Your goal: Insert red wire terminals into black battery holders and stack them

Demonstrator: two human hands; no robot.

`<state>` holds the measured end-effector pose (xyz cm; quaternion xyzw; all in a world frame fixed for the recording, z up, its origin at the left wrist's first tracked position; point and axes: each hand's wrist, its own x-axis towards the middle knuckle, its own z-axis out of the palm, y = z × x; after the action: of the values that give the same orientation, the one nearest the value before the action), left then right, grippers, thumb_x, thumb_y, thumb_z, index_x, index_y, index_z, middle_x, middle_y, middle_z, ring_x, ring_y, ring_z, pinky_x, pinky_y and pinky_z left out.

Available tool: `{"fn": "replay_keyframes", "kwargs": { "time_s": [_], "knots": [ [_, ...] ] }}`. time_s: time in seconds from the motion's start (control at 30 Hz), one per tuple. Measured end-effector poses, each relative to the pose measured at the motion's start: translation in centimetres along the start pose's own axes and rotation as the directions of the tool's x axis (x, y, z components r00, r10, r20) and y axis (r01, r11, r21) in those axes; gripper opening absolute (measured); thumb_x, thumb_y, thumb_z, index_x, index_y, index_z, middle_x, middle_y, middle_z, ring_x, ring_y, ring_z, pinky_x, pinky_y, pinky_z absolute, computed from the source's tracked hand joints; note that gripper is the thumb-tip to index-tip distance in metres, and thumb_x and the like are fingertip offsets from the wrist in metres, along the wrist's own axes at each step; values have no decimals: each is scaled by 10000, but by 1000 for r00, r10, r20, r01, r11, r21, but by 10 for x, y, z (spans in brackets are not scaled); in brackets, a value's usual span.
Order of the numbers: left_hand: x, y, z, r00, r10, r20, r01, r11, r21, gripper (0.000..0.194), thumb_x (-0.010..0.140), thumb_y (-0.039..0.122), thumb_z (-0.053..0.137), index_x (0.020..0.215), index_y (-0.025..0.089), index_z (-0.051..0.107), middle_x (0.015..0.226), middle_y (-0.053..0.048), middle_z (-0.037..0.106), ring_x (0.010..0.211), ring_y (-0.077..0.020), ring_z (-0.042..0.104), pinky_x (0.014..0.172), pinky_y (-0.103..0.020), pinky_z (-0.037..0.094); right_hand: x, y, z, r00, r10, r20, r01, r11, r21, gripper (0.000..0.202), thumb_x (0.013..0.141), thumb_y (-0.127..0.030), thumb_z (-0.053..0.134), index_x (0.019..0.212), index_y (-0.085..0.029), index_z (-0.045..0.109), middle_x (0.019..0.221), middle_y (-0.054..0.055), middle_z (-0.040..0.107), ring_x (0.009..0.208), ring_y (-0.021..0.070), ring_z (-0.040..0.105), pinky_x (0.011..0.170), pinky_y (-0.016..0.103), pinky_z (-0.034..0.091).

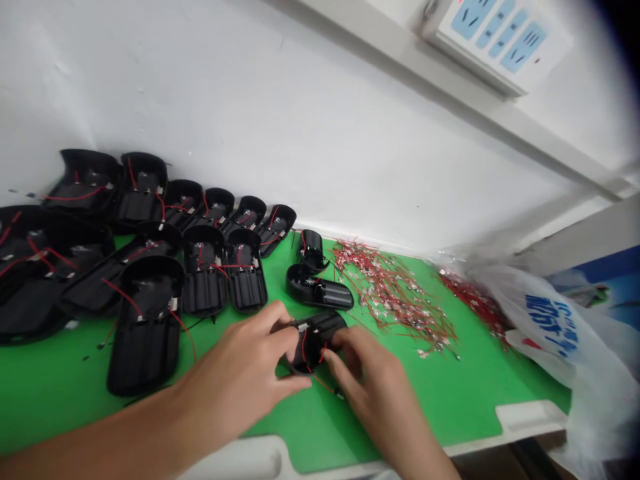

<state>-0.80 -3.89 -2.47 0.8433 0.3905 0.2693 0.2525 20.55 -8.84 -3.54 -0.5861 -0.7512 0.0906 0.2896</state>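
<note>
Near the front edge of the green table, a black plastic housing (327, 323) lies tilted between both hands. My left hand (250, 363) grips its left side, fingers on the far rim and thumb on the near side. A thin red wire (305, 347) curves inside the shell, and a loose end hangs out toward the front. My right hand (373, 370) is closed at the right side, thumb and forefinger pinching by a bit of red wire; the exact contact is partly hidden. Just beyond lies another black housing (327, 295), with a smaller upright one (311, 248) behind it.
Several black housings with red wires stand at left, the nearest (145, 353) beside my left forearm. A heap of red wires with small metal tabs (395, 293) spreads at right. Past it are a plastic bag (590, 360) and more wires. A power strip (500, 40) hangs above.
</note>
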Motion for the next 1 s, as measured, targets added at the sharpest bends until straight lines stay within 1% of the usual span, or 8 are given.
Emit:
{"fn": "replay_keyframes", "kwargs": {
  "time_s": [0.13,0.23,0.37,0.43,0.53,0.7,0.83,1.0],
  "knots": [
    [0,0,0,1000,-13,17,13,1000,-13,291,731,215,886,740,192,596,1000,6,579,758,-147,654,693,-288,495,-17,5,5,989,35,-144,-19,994,108,236,999,-180,570,1223,-196,643,846,20,626,735,156,618,684,239,520],
    [1,-1,0,1000,-4,6,4,1000,-1,291,733,211,885,744,190,594,1011,-3,580,770,-153,661,704,-291,504,-22,2,10,991,13,-133,8,988,156,344,1012,-146,533,1342,-191,616,941,52,641,827,155,648,747,240,550],
    [2,-2,0,1000,15,-6,-15,1000,9,301,722,220,893,741,189,594,1001,-1,579,759,-150,659,699,-286,512,-23,-2,17,993,-36,-109,54,985,161,397,1021,-118,502,1405,-177,583,1030,87,650,912,163,656,800,245,569],
    [1,-2,0,1000,19,-8,-18,1000,17,308,713,221,899,736,188,593,996,1,578,736,-144,651,674,-282,505,-24,-3,18,992,-80,-99,90,992,93,432,1027,-111,487,1451,-168,544,1054,103,654,934,180,650,820,269,576],
    [1,-1,0,1000,15,-12,-14,1000,11,318,707,212,901,724,183,585,997,0,575,722,-135,644,655,-276,497,-29,-3,17,984,-174,-36,169,979,-110,487,1036,-125,469,1523,-126,449,1007,111,663,869,217,620,771,329,586],
    [1,1,1,999,28,-30,-28,999,-26,308,713,169,888,712,178,580,977,5,573,764,-136,658,681,-261,499,-30,-6,9,939,-316,137,344,843,-413,510,1020,-114,444,1514,7,404,981,147,664,810,261,575,680,397,574],
    [1,1,0,999,29,-46,-31,999,-31,307,699,155,890,700,179,584,968,12,575,760,-127,658,666,-245,492,-25,-11,3,916,-344,207,402,792,-459,494,968,-61,442,1449,49,469,966,159,660,803,263,583,665,387,577],
    [3,2,-2,999,33,-42,-35,998,-49,314,695,148,892,694,176,579,962,10,583,791,-136,666,681,-244,488,-22,-18,0,912,-319,258,408,768,-494,483,892,-38,460,1354,55,567,1095,218,670,802,276,596,645,412,601]
  ]
}}
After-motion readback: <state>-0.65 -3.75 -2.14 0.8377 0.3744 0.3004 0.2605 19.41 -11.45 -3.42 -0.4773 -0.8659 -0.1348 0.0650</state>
